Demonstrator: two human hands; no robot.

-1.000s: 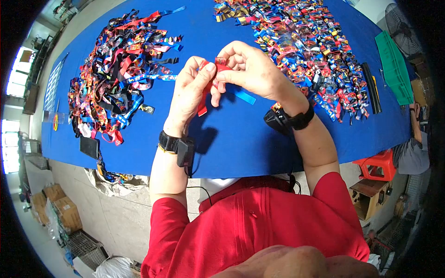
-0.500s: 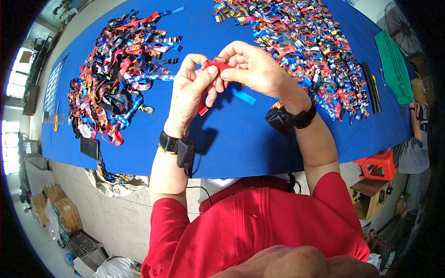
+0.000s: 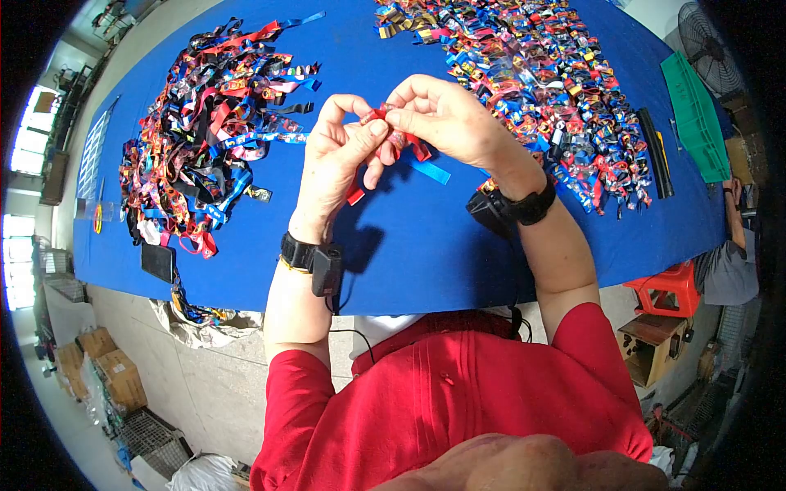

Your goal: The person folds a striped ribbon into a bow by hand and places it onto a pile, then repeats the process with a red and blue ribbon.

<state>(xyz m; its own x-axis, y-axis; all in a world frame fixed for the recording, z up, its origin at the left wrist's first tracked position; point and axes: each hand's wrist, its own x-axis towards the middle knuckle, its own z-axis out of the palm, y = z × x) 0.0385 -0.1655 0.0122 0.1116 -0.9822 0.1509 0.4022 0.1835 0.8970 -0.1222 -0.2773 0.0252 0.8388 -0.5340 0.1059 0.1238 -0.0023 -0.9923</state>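
Observation:
My left hand (image 3: pixel 340 151) and my right hand (image 3: pixel 446 119) meet above the blue table, pinching a red ribbon strip (image 3: pixel 420 149) between thumbs and fingers. One end of the strip hangs below my left palm; another part shows under my right fingers. The fingers hide much of its middle, so its fold cannot be made out. Just beneath my right hand lies a flat blue ribbon piece (image 3: pixel 430 172) on the cloth. To the left spreads a tangled heap of printed ribbons (image 3: pixel 213 123). On the right is a broad pile of folded ribbon pieces (image 3: pixel 548 90).
A blue cloth (image 3: pixel 426 254) covers the table. At its right edge stand a green crate (image 3: pixel 696 119) and a dark bar (image 3: pixel 655 155). Beyond are a fan (image 3: pixel 708 45), a red stool (image 3: pixel 667 290) and another person's arm (image 3: pixel 734 213). Cardboard boxes (image 3: pixel 119 376) sit lower left.
The red strip has shifted between my fingers: less of it shows at the top, and a piece now hangs below my right fingers. Both hands stay in nearly the same place.

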